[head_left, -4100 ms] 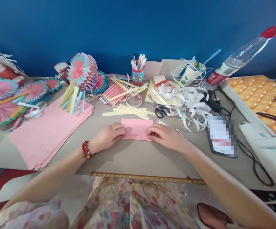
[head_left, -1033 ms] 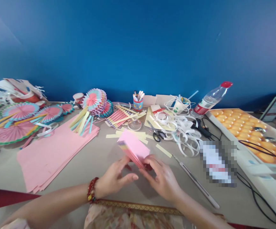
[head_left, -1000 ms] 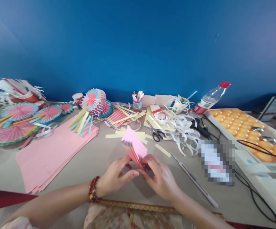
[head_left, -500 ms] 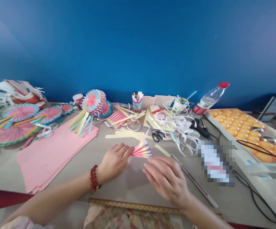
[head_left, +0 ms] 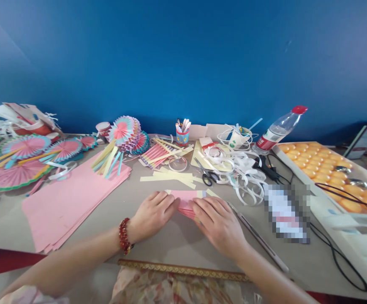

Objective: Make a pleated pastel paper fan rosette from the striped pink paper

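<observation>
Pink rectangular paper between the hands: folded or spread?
Folded. The pink rectangular paper shows several stacked layers along its near edge.

The bare left forearm (head_left: 85, 255) slants forward and inward from the lower left, its wrist nearly straight, to a bare left hand (head_left: 153, 216) turned back-up with fingers bent together. Mirroring it, the bare right forearm (head_left: 270, 272) leads to a bare right hand (head_left: 220, 224), also back-up, its curled fingers angled inward, near the left but apart.
</observation>
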### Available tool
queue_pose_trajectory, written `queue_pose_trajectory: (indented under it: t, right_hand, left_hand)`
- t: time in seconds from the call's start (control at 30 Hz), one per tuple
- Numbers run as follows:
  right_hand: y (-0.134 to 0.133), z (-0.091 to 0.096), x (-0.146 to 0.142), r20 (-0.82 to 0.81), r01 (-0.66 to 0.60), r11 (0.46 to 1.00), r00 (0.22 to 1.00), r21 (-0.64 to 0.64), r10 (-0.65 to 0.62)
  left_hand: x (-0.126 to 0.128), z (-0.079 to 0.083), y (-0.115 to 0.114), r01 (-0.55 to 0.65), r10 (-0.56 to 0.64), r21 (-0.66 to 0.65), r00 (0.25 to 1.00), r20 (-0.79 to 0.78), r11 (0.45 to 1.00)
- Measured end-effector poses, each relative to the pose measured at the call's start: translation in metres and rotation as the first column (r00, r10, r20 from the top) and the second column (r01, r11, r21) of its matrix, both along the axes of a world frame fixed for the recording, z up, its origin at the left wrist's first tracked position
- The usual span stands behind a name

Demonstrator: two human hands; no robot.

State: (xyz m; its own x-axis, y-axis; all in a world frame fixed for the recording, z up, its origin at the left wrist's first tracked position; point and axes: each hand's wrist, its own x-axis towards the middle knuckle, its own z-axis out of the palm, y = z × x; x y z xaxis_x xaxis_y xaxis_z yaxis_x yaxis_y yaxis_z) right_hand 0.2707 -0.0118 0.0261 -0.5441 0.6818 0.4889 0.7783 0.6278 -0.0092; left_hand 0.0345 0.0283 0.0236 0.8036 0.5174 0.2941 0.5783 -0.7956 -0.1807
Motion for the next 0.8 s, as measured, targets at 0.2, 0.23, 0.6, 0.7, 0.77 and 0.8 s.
queue_pose_trajectory:
  t: [0.2,0.23,0.6,0.7,0.77,0.8]
  right_hand:
    - [0.004,-0.010,0.005,-0.052,-0.080,0.996,0.995,0.043,0.082]
    - [0.004,-0.012,0.006,-0.039,-0.083,0.996,0.996,0.039,0.085]
    - [-0.009,-0.031,0.016,0.101,-0.111,0.993,0.988,-0.031,0.113]
    - [-0.012,-0.035,0.018,0.105,-0.102,0.993,0.989,-0.064,0.108]
    - [-0.013,-0.037,0.019,0.103,-0.085,0.990,0.990,-0.115,0.097]
    - [-0.013,-0.038,0.019,0.096,-0.073,0.986,0.992,-0.147,0.087]
  left_hand:
    - [-0.005,-0.007,-0.001,0.080,-0.080,0.002,0.996,0.035,0.997]
    - [-0.006,-0.009,-0.001,0.090,-0.090,0.007,0.995,0.042,0.996]
    - [-0.014,-0.027,-0.013,0.075,-0.072,-0.109,0.997,0.035,0.991]
    - [-0.016,-0.030,-0.015,0.064,-0.055,-0.196,0.997,0.053,0.978]
    - [-0.018,-0.032,-0.016,0.047,-0.027,-0.244,0.996,0.083,0.969]
    - [-0.018,-0.033,-0.016,0.037,-0.011,-0.266,0.995,0.101,0.963]
